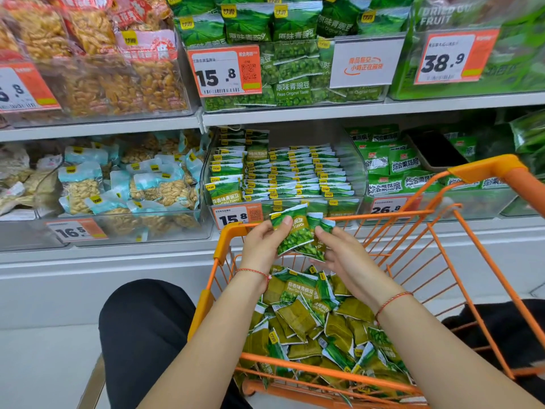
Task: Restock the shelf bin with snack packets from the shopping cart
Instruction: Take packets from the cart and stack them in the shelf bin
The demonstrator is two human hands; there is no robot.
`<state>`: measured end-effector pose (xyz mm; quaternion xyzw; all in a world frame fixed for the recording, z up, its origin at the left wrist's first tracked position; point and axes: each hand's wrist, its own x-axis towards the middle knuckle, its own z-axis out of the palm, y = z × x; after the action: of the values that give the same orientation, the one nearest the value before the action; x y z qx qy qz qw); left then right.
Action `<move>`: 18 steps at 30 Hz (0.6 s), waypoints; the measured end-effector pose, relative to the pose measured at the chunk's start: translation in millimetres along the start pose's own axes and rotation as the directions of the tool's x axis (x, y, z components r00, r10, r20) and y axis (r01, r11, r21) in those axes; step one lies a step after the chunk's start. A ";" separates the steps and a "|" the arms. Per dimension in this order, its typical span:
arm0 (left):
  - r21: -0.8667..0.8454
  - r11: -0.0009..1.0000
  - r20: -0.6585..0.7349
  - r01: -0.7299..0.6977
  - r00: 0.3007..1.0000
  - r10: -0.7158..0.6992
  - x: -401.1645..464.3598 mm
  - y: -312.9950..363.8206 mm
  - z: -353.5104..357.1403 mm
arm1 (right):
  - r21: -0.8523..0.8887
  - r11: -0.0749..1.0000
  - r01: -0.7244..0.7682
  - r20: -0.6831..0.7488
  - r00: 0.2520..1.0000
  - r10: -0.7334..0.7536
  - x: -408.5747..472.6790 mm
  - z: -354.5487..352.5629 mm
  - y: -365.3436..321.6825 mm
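Orange wire forms the shopping cart [413,261], our landmark, its near rim cut off by the lower edge of the view. Above its far rim we hold a small fan of green snack packets [295,234]: our left hand [262,246] pinches the front packet with the thumb on its face, and our right hand [339,252] curls round the packets behind it, whose number we cannot tell because they overlap. Inside the cart lies a loose heap of the same packets [309,320], partly hidden by our forearms. Beyond the cart's far rim sits the clear shelf bin [358,172], filled with neat rows of packets; the cart rim covers the lower part of its front. A price tag [236,216] reading 15.8 sits on the bin's front, its bottom edge behind the cart's corner.
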<state>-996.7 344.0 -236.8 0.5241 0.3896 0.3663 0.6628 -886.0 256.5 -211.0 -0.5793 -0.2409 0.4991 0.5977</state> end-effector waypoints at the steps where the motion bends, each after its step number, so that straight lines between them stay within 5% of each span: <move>1: 0.037 0.999 -0.009 -0.027 1.000 0.028 -2.3 2.0 3.0 | 0.001 1.000 0.008 -0.023 1.000 -0.008 0.4 -1.1 0.8; 13: 0.149 0.989 0.148 0.011 0.988 -0.034 -8.0 5.1 11.0 | 0.020 1.000 0.013 -0.074 0.997 -0.011 2.6 -0.8 2.0; 18: 0.336 0.939 0.099 -0.076 0.994 0.045 -8.9 1.0 13.2 | -0.200 0.975 0.096 0.003 0.995 -0.098 -7.1 -0.1 3.1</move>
<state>-988.7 330.8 -232.6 0.6580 0.4005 0.2902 0.5679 -889.6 249.8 -211.9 -0.6257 -0.3160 0.4406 0.5608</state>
